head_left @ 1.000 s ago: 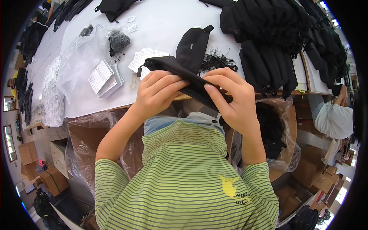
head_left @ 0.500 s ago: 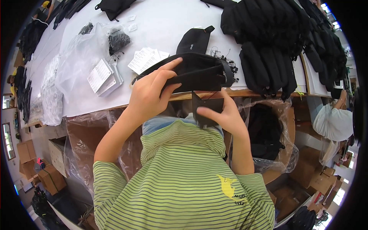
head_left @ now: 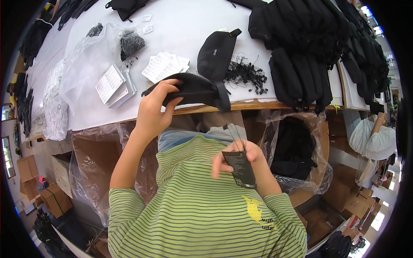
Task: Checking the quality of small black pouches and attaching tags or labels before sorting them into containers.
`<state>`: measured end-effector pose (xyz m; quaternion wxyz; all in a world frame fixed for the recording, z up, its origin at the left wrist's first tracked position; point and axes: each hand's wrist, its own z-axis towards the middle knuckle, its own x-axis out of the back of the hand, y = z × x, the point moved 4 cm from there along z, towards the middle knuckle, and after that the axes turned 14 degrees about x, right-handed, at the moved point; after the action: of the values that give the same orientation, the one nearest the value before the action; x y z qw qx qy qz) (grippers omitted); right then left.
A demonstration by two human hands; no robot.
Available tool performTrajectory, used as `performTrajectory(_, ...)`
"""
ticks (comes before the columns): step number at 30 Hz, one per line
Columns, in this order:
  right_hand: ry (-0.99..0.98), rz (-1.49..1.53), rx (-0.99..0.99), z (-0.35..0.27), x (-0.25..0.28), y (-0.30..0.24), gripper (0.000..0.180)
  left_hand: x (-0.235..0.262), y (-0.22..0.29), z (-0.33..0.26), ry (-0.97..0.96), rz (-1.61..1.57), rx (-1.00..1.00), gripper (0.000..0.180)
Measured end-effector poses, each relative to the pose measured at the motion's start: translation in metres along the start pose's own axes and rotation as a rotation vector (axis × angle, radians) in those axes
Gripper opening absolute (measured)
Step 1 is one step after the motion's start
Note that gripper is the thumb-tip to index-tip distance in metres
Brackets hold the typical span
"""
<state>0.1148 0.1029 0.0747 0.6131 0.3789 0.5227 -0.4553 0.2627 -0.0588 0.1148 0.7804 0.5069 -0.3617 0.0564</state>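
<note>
White table (head_left: 180,17) is stretching away beyond both hands, its wooden front edge running just past the left hand. Far right of the hands, a big heap of black pouches (head_left: 309,56) is piling up on the tabletop. Below the right hand, off the table edge, a cardboard box lined w/ clear plastic (head_left: 301,150) is sitting w/ dark items inside. Far left of the left hand, clear plastic bags (head_left: 81,73) are lying crumpled on the table.

Left hand (head_left: 155,112) is gripping a black waist pouch (head_left: 193,89), fingers curled over its top edge, holding it at the table's front edge; a strap is hanging off its right end. Just beyond that pouch, a second black pouch (head_left: 217,56) is lying flat on the table.

Left of the left hand & a bit further out, a stack of white rectangular booklets (head_left: 112,84) is resting partly inside a plastic bag. Straight ahead of the left hand, loose white paper tags (head_left: 165,65) are fanning out. Right of them, a tangle of thin black tag strings (head_left: 246,73) is lying beside the second pouch.

Right hand (head_left: 241,161) is closed on a dark rectangular hang tag (head_left: 241,170), pinching it close to the chest, well apart from the held pouch; a thin string is rising from the tag's top.
</note>
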Motion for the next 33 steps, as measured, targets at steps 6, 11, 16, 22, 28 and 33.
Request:
performTrajectory(6,0.083,-0.74,0.175,-0.008,0.01,-0.054,0.058,0.015,-0.017,-0.004,0.092,0.041,0.051,0.022)
performTrajectory(11,0.545,-1.429,0.091,-0.033,-0.012,-0.101,0.055,0.023,-0.025,-0.009,0.023,0.168,0.114,0.024)
performTrajectory(16,0.729,-1.412,0.806,-0.04,-0.009,-0.151,0.017,0.004,-0.01,-0.031,-0.206,0.095,0.217,0.022)
performTrajectory(22,0.676,-0.13,0.69,0.027,0.057,-0.089,0.033,-0.03,0.005,-0.061,-0.561,0.018,0.323,0.026)
performTrajectory(28,0.964,-0.35,0.541,0.03,0.083,-0.061,0.043,-0.029,0.008,-0.063,-0.547,-0.044,0.351,0.025)
performTrajectory(33,1.01,-0.4,0.558,0.048,0.064,-0.059,0.044,-0.03,0.014,-0.059,-0.598,0.001,0.317,0.024)
